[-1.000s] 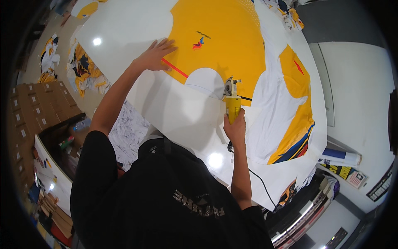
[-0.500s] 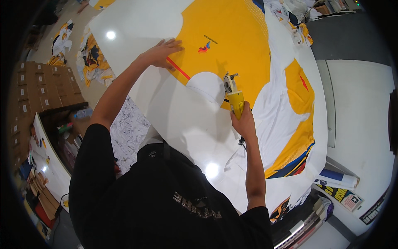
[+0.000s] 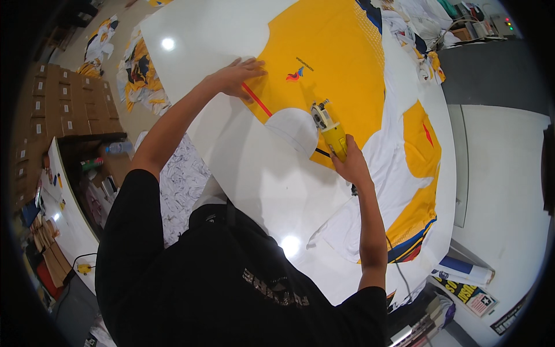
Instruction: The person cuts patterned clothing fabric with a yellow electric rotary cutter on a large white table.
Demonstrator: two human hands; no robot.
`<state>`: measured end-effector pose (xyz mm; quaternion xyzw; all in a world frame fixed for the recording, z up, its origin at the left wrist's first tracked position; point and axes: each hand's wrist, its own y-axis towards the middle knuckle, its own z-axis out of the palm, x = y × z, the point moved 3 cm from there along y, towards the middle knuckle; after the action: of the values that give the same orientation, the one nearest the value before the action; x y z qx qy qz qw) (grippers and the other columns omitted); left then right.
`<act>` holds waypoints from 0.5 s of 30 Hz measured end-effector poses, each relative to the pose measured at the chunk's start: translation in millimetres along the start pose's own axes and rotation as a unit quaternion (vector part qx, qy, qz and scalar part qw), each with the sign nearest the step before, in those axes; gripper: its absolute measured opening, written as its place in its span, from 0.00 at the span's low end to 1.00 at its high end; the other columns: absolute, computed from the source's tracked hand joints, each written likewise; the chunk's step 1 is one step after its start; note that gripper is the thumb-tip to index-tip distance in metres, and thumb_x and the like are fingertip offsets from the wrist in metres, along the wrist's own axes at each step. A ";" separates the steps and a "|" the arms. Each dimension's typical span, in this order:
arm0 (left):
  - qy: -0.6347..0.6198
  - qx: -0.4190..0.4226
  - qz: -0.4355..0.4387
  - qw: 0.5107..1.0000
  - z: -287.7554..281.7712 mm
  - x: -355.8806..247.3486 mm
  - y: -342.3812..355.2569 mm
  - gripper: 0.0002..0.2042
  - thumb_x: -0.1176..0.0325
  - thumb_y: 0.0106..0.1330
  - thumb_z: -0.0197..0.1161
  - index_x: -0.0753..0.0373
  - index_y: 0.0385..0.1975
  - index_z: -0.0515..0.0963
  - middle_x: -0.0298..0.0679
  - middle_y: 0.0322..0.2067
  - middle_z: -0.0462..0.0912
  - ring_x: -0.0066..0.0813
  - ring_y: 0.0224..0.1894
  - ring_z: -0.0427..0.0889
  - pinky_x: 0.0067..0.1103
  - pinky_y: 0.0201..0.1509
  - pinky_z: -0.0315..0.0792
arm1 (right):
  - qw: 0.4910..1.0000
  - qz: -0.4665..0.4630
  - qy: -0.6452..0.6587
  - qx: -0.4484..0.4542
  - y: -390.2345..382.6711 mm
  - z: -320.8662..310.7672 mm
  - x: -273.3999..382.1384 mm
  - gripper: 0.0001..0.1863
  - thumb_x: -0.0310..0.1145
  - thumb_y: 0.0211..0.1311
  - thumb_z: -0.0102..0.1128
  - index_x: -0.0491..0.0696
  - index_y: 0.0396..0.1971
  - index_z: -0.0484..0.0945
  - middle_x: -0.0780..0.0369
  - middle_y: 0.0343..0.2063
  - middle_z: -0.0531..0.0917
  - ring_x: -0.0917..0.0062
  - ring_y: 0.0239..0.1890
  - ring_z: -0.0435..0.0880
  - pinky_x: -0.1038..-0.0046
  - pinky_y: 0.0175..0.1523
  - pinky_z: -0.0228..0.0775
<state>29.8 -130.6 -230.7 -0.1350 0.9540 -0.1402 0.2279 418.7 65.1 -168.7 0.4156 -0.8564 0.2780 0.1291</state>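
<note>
A yellow jersey panel (image 3: 338,55) with a small red and blue bird-like emblem lies flat on the white table. A white half-round piece (image 3: 292,130) shows at its near edge, between a red strip and a dark strip. My left hand (image 3: 240,76) rests open on the panel's left corner, fingers spread beside the red strip. In my right hand (image 3: 352,165) is a yellow electric rotary cloth cutter (image 3: 333,136), gripped by its body. The cutter's head sits on the panel at the right rim of the half-round; its blade edge is too small to make out.
White and yellow cloth (image 3: 419,144) lies crumpled to the right on the table (image 3: 231,144). A cord (image 3: 403,277) runs beside my right forearm. Cloth scraps (image 3: 141,75) lie on the floor at the left, near stacked cardboard boxes (image 3: 72,104). Bagged cloth (image 3: 419,26) is heaped at the far right.
The whole view has shifted and turned slightly. Against the panel, the cutter has moved a little toward the half-round's rim. My left hand keeps its place on the cloth.
</note>
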 end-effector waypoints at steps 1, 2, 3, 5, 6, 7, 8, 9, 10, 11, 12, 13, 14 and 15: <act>0.000 0.001 -0.001 1.000 -0.2 0.4 0.0 0.50 0.55 0.52 0.84 0.47 0.78 0.65 0.39 0.83 0.53 0.42 0.86 0.44 0.43 0.89 0.38 | 1.000 -0.001 -0.008 0.003 3.1 -2.4 1.8 0.35 0.36 0.65 0.68 0.41 0.66 0.62 0.41 0.55 0.80 0.43 0.55 0.83 0.52 0.56 0.79; 0.000 0.002 -0.001 1.000 0.5 2.3 0.2 0.50 0.55 0.52 0.83 0.47 0.78 0.65 0.39 0.83 0.53 0.42 0.86 0.44 0.43 0.89 0.38 | 1.000 -0.009 -0.010 0.008 6.3 -3.7 0.4 0.35 0.36 0.65 0.68 0.41 0.66 0.62 0.41 0.55 0.80 0.43 0.55 0.83 0.52 0.56 0.79; -0.002 -0.002 0.003 1.000 1.7 3.6 0.4 0.50 0.54 0.52 0.83 0.47 0.78 0.65 0.39 0.83 0.53 0.42 0.86 0.43 0.45 0.88 0.38 | 1.000 -0.016 -0.013 0.012 9.8 -5.2 -2.4 0.35 0.37 0.65 0.69 0.40 0.66 0.62 0.41 0.55 0.80 0.44 0.55 0.83 0.52 0.57 0.79; -0.005 -0.009 0.011 1.000 2.9 4.2 0.4 0.50 0.53 0.52 0.84 0.46 0.78 0.65 0.38 0.83 0.53 0.41 0.86 0.42 0.49 0.87 0.38 | 0.999 -0.017 -0.019 0.020 16.1 -8.2 -1.9 0.37 0.37 0.65 0.69 0.39 0.68 0.63 0.40 0.55 0.81 0.45 0.57 0.83 0.55 0.60 0.78; -0.007 -0.007 0.008 1.000 2.4 4.9 0.3 0.50 0.53 0.52 0.84 0.46 0.78 0.66 0.38 0.82 0.53 0.42 0.86 0.43 0.49 0.87 0.38 | 0.999 -0.012 -0.022 0.024 18.9 -11.2 0.4 0.38 0.36 0.64 0.70 0.37 0.69 0.63 0.39 0.56 0.81 0.45 0.58 0.83 0.56 0.62 0.77; -0.009 -0.004 0.005 1.000 2.3 5.2 0.0 0.50 0.53 0.52 0.84 0.46 0.78 0.66 0.38 0.82 0.54 0.42 0.86 0.43 0.49 0.87 0.38 | 0.999 -0.006 -0.024 0.029 21.9 -13.2 2.2 0.39 0.36 0.63 0.71 0.36 0.69 0.63 0.39 0.56 0.82 0.46 0.60 0.83 0.58 0.64 0.76; -0.011 -0.002 0.004 1.000 2.1 4.6 0.0 0.50 0.53 0.52 0.84 0.46 0.78 0.66 0.38 0.82 0.54 0.42 0.86 0.43 0.49 0.87 0.38 | 0.999 -0.012 -0.030 0.033 24.2 -14.7 2.7 0.40 0.36 0.63 0.71 0.36 0.70 0.63 0.39 0.57 0.81 0.46 0.60 0.82 0.58 0.64 0.75; -0.012 -0.002 0.005 1.000 1.7 4.0 -0.3 0.50 0.53 0.52 0.84 0.46 0.77 0.66 0.38 0.82 0.54 0.42 0.86 0.43 0.49 0.87 0.38 | 0.999 -0.018 -0.035 0.036 26.6 -16.6 2.4 0.40 0.36 0.63 0.71 0.36 0.70 0.63 0.39 0.57 0.81 0.47 0.61 0.82 0.59 0.65 0.75; -0.013 -0.002 0.005 1.000 1.6 3.3 -1.0 0.50 0.53 0.51 0.84 0.46 0.77 0.66 0.39 0.82 0.54 0.42 0.86 0.43 0.49 0.87 0.38 | 0.998 -0.023 -0.041 0.040 28.7 -18.1 2.1 0.40 0.36 0.63 0.71 0.36 0.70 0.63 0.39 0.57 0.81 0.47 0.61 0.82 0.59 0.65 0.75; -0.014 -0.002 0.007 1.000 0.6 2.3 -0.7 0.50 0.53 0.51 0.84 0.46 0.77 0.67 0.39 0.82 0.54 0.42 0.86 0.43 0.49 0.87 0.38 | 0.998 -0.030 -0.038 0.038 31.2 -19.0 0.0 0.40 0.36 0.63 0.71 0.36 0.70 0.63 0.39 0.58 0.81 0.47 0.62 0.82 0.59 0.66 0.74; -0.013 0.000 0.005 1.000 0.1 1.3 -0.7 0.50 0.54 0.51 0.84 0.47 0.77 0.66 0.39 0.83 0.53 0.42 0.86 0.43 0.48 0.88 0.38 | 0.998 -0.037 -0.035 0.036 33.7 -18.5 -2.6 0.40 0.36 0.63 0.71 0.36 0.70 0.63 0.39 0.58 0.81 0.47 0.62 0.81 0.60 0.66 0.74; -0.012 0.003 0.004 1.000 0.0 -0.1 -1.1 0.50 0.54 0.51 0.83 0.47 0.78 0.66 0.39 0.83 0.53 0.42 0.86 0.43 0.47 0.88 0.38 | 0.998 -0.044 -0.033 0.034 35.8 -18.3 -4.9 0.41 0.36 0.62 0.71 0.36 0.70 0.63 0.39 0.58 0.81 0.47 0.62 0.81 0.60 0.66 0.74; -0.009 0.005 0.002 1.000 -0.7 0.4 -1.8 0.50 0.54 0.51 0.83 0.47 0.78 0.66 0.40 0.83 0.52 0.41 0.86 0.43 0.46 0.88 0.38 | 0.997 -0.051 -0.035 0.039 38.0 -20.5 -2.2 0.41 0.36 0.62 0.71 0.36 0.70 0.63 0.39 0.59 0.81 0.48 0.63 0.81 0.60 0.66 0.74; -0.009 0.006 0.002 1.000 -0.8 0.3 -3.1 0.50 0.54 0.51 0.83 0.47 0.78 0.66 0.40 0.83 0.52 0.42 0.86 0.43 0.46 0.88 0.38 | 0.997 -0.057 -0.037 0.044 39.8 -23.4 0.6 0.41 0.37 0.62 0.71 0.36 0.70 0.64 0.39 0.59 0.80 0.48 0.63 0.81 0.60 0.67 0.74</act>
<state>29.8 -133.4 -229.1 -0.1328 0.9514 -0.1437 0.2377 387.0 98.3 -164.2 0.4794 -0.8223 0.2916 0.0944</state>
